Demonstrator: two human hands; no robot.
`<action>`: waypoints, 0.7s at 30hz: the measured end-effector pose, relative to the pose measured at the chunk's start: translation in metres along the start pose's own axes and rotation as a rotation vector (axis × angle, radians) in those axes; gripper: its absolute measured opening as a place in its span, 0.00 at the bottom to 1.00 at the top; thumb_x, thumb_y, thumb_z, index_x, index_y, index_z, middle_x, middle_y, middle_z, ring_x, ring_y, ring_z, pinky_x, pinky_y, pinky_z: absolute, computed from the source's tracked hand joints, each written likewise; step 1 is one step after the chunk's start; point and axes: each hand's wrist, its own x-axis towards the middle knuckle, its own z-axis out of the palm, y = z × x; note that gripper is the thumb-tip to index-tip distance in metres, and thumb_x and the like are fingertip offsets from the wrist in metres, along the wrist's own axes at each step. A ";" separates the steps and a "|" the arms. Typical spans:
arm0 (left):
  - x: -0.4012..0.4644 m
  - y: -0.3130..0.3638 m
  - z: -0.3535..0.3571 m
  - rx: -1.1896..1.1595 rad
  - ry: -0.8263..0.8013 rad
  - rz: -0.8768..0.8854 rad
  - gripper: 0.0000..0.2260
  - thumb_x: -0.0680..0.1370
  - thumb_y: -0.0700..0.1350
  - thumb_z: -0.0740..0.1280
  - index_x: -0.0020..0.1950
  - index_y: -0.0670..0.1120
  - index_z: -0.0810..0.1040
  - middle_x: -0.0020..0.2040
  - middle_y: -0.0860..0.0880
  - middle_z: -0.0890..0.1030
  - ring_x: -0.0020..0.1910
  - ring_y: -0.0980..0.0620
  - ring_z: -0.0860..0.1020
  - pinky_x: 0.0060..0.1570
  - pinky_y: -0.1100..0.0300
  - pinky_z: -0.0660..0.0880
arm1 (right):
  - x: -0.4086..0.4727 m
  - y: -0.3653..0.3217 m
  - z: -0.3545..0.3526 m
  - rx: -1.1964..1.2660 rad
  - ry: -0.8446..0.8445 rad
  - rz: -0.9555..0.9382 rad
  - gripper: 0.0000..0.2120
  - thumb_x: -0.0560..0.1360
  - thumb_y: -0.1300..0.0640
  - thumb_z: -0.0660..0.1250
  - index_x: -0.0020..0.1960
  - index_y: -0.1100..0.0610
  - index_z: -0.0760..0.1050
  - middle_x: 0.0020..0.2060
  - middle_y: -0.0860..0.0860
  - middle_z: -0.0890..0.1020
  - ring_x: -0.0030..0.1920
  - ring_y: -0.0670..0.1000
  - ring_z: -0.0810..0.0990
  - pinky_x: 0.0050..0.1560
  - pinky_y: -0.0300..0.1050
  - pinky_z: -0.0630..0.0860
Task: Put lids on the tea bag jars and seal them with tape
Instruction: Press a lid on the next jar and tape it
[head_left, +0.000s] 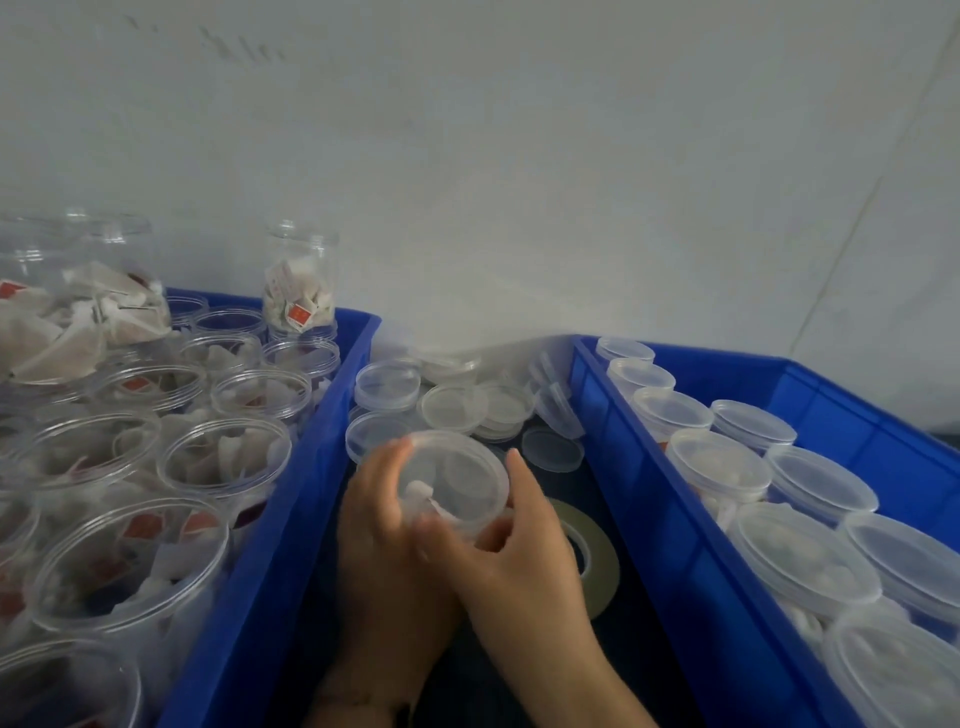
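The jar (451, 491) you are working on sits upright between the two blue crates, its lid (457, 475) already on top and facing you, mouth axis vertical. Your left hand (382, 525) wraps its left wall, fingers curled up to the lid rim. Your right hand (511, 545) grips the near right side, thumb across the front, forefinger raised along the rim. Both hands are on it; neither is free. The tape roll (584, 551) lies flat just right of the jar, partly under your right hand, so that hand is nearer for sealing. The jar is clear plastic with pale tea bags inside; the lid is translucent. Whether it is fully seated cannot be judged.
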 end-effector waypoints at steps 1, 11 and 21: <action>0.007 0.014 -0.002 0.087 0.000 0.062 0.32 0.73 0.64 0.63 0.67 0.43 0.68 0.62 0.45 0.75 0.63 0.44 0.72 0.60 0.48 0.69 | 0.001 -0.010 -0.006 -0.018 0.020 -0.024 0.45 0.58 0.34 0.69 0.72 0.43 0.60 0.60 0.42 0.74 0.54 0.40 0.75 0.51 0.39 0.77; 0.095 0.147 0.042 0.068 -0.270 0.164 0.35 0.74 0.43 0.68 0.77 0.49 0.53 0.64 0.47 0.69 0.67 0.47 0.63 0.58 0.59 0.62 | 0.055 -0.112 -0.115 -0.082 0.296 -0.202 0.26 0.71 0.48 0.72 0.67 0.47 0.70 0.59 0.47 0.78 0.45 0.40 0.74 0.35 0.24 0.69; 0.134 0.190 0.164 0.282 -0.473 0.431 0.28 0.71 0.58 0.70 0.66 0.47 0.70 0.58 0.45 0.78 0.57 0.42 0.75 0.51 0.51 0.73 | 0.126 -0.071 -0.235 -0.325 0.501 -0.221 0.23 0.70 0.49 0.73 0.63 0.49 0.72 0.48 0.46 0.75 0.40 0.44 0.74 0.33 0.31 0.66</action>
